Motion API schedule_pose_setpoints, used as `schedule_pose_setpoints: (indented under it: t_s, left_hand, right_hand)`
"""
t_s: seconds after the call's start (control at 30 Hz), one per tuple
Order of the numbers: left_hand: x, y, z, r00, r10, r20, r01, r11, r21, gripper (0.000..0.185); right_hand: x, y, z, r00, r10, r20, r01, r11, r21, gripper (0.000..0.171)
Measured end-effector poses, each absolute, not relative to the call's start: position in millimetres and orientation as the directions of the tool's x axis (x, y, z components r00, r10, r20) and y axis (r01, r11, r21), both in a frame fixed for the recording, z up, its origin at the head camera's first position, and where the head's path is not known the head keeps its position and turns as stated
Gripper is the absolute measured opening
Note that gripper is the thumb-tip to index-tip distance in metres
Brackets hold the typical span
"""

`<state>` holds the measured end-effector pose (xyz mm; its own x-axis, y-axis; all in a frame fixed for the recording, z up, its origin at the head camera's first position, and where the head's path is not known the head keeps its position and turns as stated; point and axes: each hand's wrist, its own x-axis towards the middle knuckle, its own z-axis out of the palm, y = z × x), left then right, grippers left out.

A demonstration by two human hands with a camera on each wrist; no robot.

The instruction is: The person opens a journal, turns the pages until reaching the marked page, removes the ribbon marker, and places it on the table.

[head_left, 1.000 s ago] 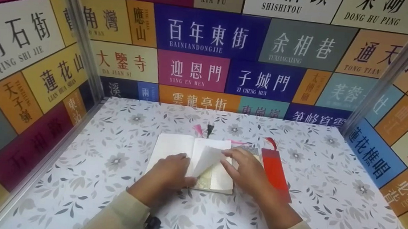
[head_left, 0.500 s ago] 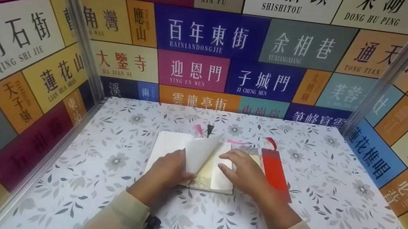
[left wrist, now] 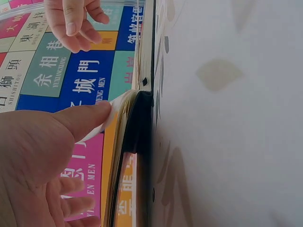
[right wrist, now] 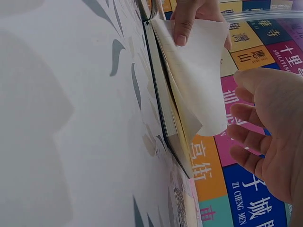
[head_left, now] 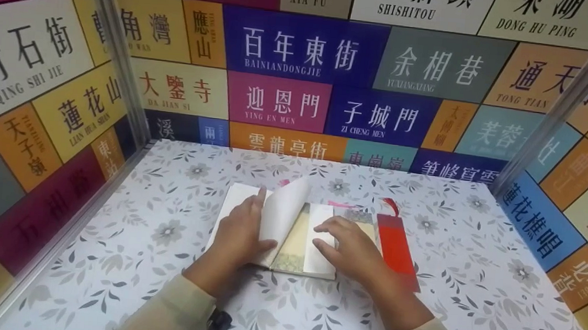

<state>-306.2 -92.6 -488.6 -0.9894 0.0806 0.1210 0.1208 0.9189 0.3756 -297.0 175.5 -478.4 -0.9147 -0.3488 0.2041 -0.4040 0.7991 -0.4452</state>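
An open notebook lies on the table with a white leaf standing curled up from its middle. My left hand is over the left side, holding that leaf near its lower edge between thumb and fingers. In the right wrist view, the thumb lies across the leaf's near face. Under the leaf shows a cream page with a patterned lower band, beside a white strip. My right hand hovers over the notebook's right edge, fingers loosely bent and holding nothing.
Right of the notebook lies a red bookmark with a red tassel. A patterned bookmark with a pink tassel is partly under my right hand. Sign-printed panels surround the floral table.
The leaf has swung from right to left, leaving the right hand's fingers and passing to the left hand. More cream page shows, and the dark tassel behind the notebook is now covered.
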Motion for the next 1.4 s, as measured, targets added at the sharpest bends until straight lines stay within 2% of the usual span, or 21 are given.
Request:
schedule_pose_setpoints:
  t_s: [0.2,0.37,0.63,0.8,1.1,1.23,1.4]
  left_hand:
    - [-306,-91,-487,-0.988,0.09,0.123,0.127,0.932,0.34,0.133]
    - [-305,-90,-486,-0.988,0.099,0.12,0.131,0.945,0.3,0.131]
    - [-303,-91,-482,-0.985,0.119,0.121,0.146,0.96,0.239,0.128]
    - [-303,-90,-480,-0.985,0.119,0.125,0.147,0.957,0.249,0.129]
    - [-302,-93,-482,-0.982,0.148,0.119,0.173,0.956,0.238,0.124]
    - [-303,-94,-483,-0.978,0.197,0.073,0.209,0.951,0.226,0.104]
    - [-300,-96,-485,-0.951,0.307,-0.032,0.289,0.922,0.257,0.054]
  right_hand:
    - [-298,177,-479,-0.918,-0.361,0.163,-0.395,0.797,-0.457,0.036]
    - [-302,176,-481,-0.937,-0.347,0.047,-0.325,0.81,-0.489,0.051]
    - [-315,165,-483,-0.91,-0.413,-0.029,-0.349,0.803,-0.482,0.063]
    - [-328,154,-482,-0.895,-0.441,-0.058,-0.369,0.809,-0.458,0.066]
    - [-346,137,-482,-0.856,-0.51,-0.086,-0.455,0.821,-0.345,0.072]
    - [-349,133,-484,-0.843,-0.529,-0.094,-0.48,0.82,-0.31,0.072]
    - [-352,129,-486,-0.828,-0.554,-0.086,-0.511,0.808,-0.294,0.074]
